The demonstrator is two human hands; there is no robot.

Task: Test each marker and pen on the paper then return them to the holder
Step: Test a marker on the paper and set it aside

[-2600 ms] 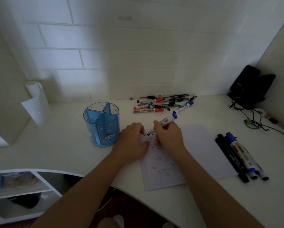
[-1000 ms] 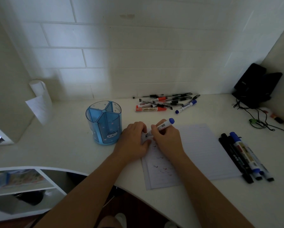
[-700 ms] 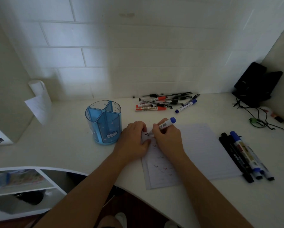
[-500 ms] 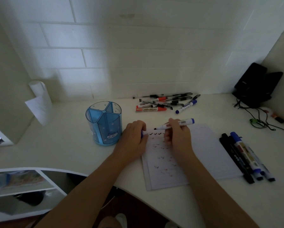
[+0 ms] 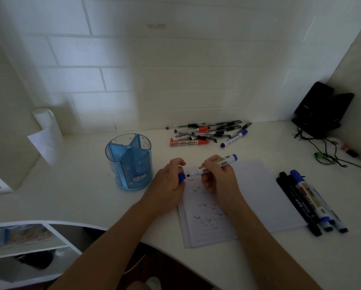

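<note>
**penpal_88:** Since that blue-capped marker (image 5: pixel 212 166) is just a light stiff plastic tube, is there any trick to holding it? From the head camera, the right hand (image 5: pixel 218 176) is clamped round the middle of the barrel, tip pointing toward the left hand (image 5: pixel 168 181), just over the top edge of the paper (image 5: pixel 255 195).

**deskrat:** Not really, I'd say mid-barrel is the right spot. It's smooth, so probably a bit slippery, but nothing fragile. The left hand is curled shut on the blue cap (image 5: pixel 181 177), right at the marker's tip, so my guess is recapping comes next. Push it on straight or the nib smears a finger.

**penpal_88:** And the holder (image 5: pixel 129 162)?

**deskrat:** Just beyond the left hand, on its outer side, upright, and its compartments look empty. It's thin plastic, so it might tip if you jab a marker in.

**penpal_88:** Surface?

**deskrat:** Pale, smooth worktop in a tiled corner, pretty dim. Untested pens (image 5: pixel 206 131) lie in a heap beyond the right hand near the wall, and a row of markers (image 5: pixel 307 199) sits out past it on the paper's far edge. Round barrels could roll. Cables (image 5: pixel 326 155) trail farther out that way.
</note>
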